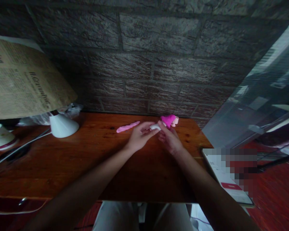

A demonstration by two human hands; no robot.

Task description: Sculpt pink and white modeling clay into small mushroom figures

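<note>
Over the far part of the wooden table, my left hand and my right hand come together around a small white lump. Both hands pinch it between thumb and fingers; it looks soft, but its exact kind is unclear. A light pink twisted strip lies on the tabletop to the left of my left hand, apart from it. Just behind my right hand sits a bright magenta lump with a pale pink piece at its right side. My right fingers partly hide the magenta lump.
A lamp with a newspaper-print shade and white base stands at the left. Beside it are a white cup and a cable. A brick wall backs the wooden table. A tablet-like panel lies at the right edge.
</note>
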